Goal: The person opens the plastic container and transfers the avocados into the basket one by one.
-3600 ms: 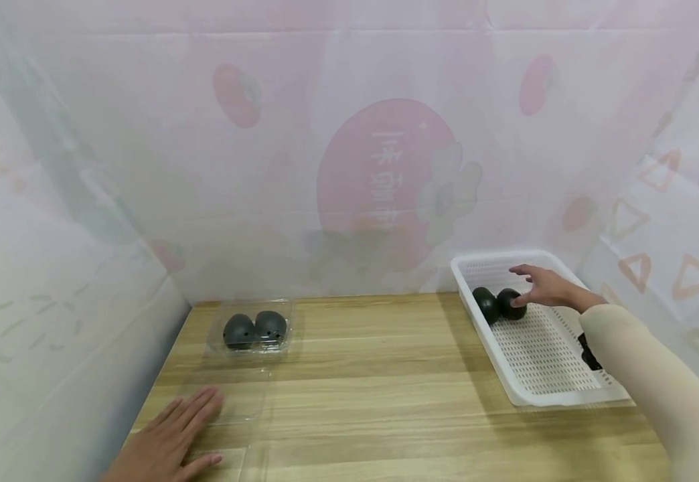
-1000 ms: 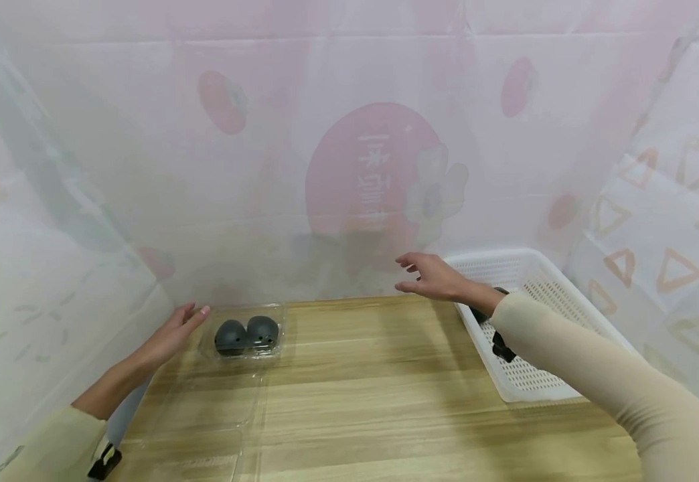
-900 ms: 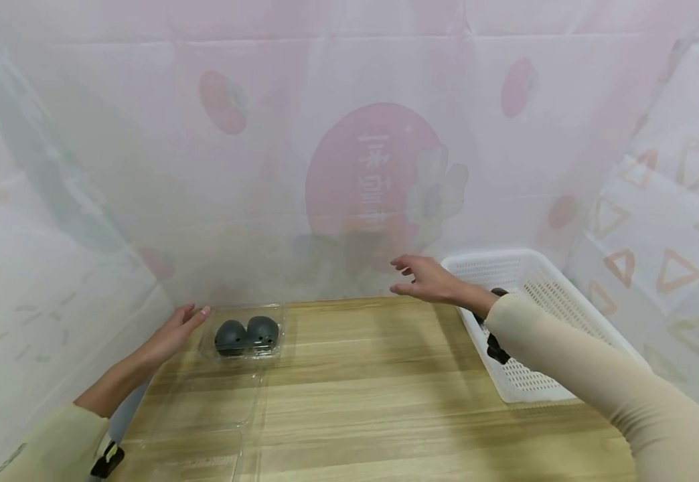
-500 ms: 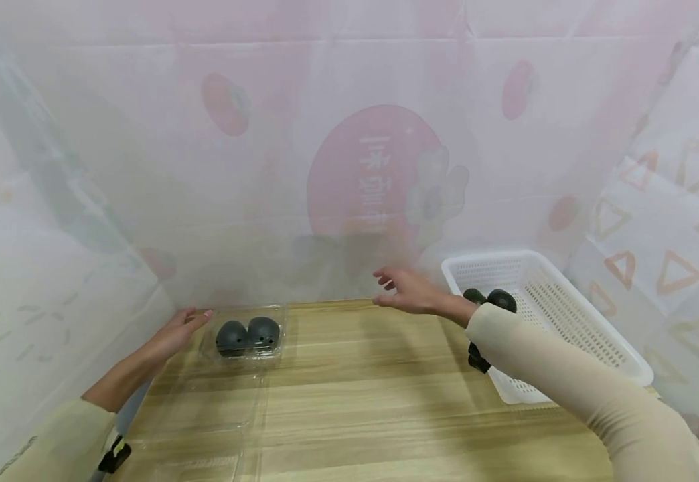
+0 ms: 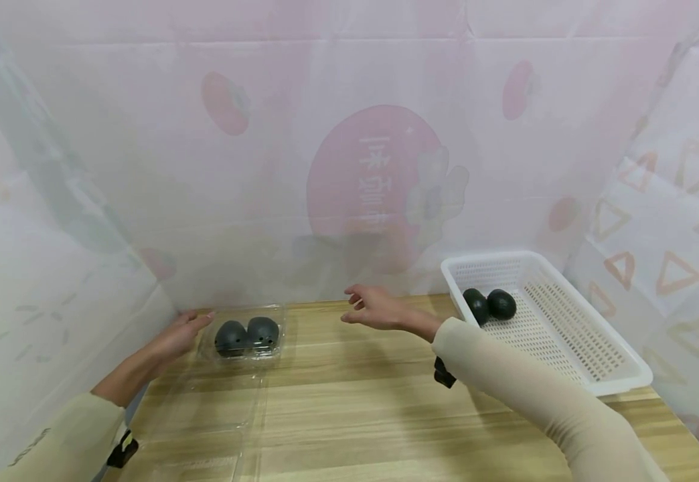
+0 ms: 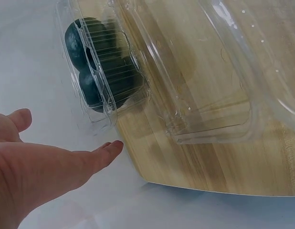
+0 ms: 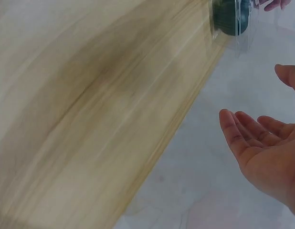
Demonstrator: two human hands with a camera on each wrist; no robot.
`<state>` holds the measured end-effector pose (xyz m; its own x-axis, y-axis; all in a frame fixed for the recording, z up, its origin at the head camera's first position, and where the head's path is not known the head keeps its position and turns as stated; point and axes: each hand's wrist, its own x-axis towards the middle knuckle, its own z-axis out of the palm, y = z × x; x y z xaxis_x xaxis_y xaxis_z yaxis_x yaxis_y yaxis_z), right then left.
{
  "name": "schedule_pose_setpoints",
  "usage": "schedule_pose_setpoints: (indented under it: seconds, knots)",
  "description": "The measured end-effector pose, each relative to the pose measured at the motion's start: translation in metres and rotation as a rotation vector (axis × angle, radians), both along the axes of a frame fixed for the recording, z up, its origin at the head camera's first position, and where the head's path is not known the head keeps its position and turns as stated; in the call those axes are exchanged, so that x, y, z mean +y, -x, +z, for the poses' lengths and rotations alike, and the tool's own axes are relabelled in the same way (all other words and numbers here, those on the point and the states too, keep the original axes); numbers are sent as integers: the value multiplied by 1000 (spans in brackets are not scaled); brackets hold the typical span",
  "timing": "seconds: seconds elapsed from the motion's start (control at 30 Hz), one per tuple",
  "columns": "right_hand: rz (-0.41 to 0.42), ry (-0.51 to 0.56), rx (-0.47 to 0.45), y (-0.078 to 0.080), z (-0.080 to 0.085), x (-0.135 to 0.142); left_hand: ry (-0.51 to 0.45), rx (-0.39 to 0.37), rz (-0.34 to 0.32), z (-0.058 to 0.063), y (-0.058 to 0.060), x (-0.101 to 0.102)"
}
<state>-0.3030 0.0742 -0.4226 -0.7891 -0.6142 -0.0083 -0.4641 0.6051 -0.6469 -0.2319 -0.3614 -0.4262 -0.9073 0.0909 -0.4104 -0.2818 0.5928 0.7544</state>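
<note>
Two dark green avocados (image 5: 262, 333) lie side by side in a clear plastic box (image 5: 282, 313) at the back left of the table. My left hand (image 5: 176, 334) is just left of this box, its fingers extended and holding nothing. In the left wrist view a gap shows between those fingers and the box. My right hand (image 5: 375, 308) hovers over the table's back edge, between the box and a white basket (image 5: 620, 388). Its fingers are loosely bent, and the right wrist view shows nothing in the palm. Two more dark avocados (image 5: 501, 304) touch each other in the basket.
Two more clear plastic containers (image 5: 242, 424) stand in a row nearer me on the left, partly hard to make out. White printed sheets hang behind and on both sides of the wooden table (image 5: 349, 402). The basket stands at the right.
My right hand, earlier at an avocado in the basket, has moved left and lower over the table. The left hand went from lying flat by the front containers to beside the back box.
</note>
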Motion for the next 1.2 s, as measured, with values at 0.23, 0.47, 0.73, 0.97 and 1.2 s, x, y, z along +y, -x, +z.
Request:
schedule_pose_setpoints:
  seconds: [0.23, 0.47, 0.73, 0.97, 1.2]
  knots:
    - [18, 54, -93, -6, -11, -25, -45, -26, 18, -1, 4, -1]
    - [-21, 79, -124, -8, -27, -51, -95, -49, 23, -4, 5, -2]
    - [-62, 119, -147, -13, -42, -81, -129, -67, 47, -9, 6, 2]
    - [-125, 198, -259, -20, -49, -104, -125, -65, 53, -12, 5, 6]
    - [-198, 264, -315, -27, -53, -123, -171, -47, 25, -20, 4, 8]
